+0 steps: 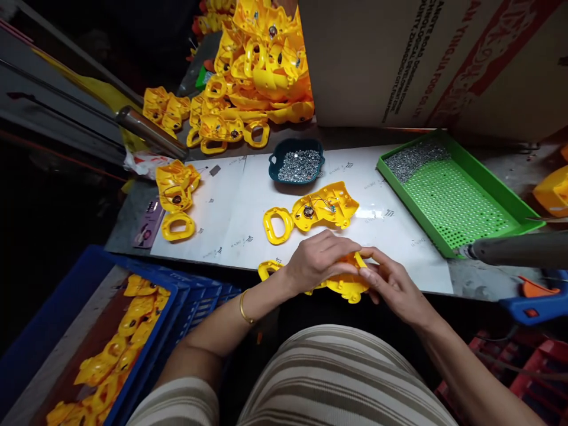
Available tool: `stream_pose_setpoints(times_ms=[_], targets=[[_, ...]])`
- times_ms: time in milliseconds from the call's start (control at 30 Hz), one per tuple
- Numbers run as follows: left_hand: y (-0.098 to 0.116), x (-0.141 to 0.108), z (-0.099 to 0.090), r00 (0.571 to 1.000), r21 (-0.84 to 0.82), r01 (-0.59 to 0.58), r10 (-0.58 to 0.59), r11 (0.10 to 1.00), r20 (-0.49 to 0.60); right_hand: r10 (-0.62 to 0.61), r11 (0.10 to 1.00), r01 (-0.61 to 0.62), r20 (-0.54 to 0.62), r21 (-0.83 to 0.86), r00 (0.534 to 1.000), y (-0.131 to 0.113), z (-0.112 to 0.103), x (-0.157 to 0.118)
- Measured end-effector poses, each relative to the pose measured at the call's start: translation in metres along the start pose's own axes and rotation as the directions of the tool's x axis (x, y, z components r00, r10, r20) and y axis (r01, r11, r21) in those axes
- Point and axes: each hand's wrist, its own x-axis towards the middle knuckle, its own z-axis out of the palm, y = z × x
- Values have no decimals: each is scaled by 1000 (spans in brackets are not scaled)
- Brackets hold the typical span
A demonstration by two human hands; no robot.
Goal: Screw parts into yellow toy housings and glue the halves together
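A yellow plastic shell with a ring-shaped handle is held at the table's front edge, near my lap. My left hand lies over its upper side with fingers curled round it. My right hand pinches its right end between thumb and fingers. Just beyond my hands lies another yellow shell half, open side up, with a round dark part and thin wires inside. A dark teal basket of small metal screws stands behind that half. Part of the held shell is hidden by my left hand.
A green perforated tray with screws stands at the right. Yellow shells lie at the left, with more piled at the back beside a large cardboard box. A blue crate of yellow parts is at lower left; a metal-barrelled tool juts in from the right.
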Motion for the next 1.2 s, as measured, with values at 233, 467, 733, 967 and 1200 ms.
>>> stream_pose_setpoints(times_ms=[233,467,733,967,1200], targets=[[-24,20,24,999,101,-31,29,994,15,149,976,-159,-83,-146,985,8,-25,14],[-24,0,1,973,199,38,9,979,-229,-556,512,222,-123,-830,822,-51,-25,41],[-44,-37,-29,876,241,319,-188,917,-444,-256,-30,315,312,-949,915,-76,33,126],[-61,-9,-33,862,198,390,-281,899,-422,-399,472,297,99,-830,912,-70,-6,121],[-71,56,-9,946,122,319,-308,940,-100,-400,709,262,-68,-654,914,-59,-39,106]])
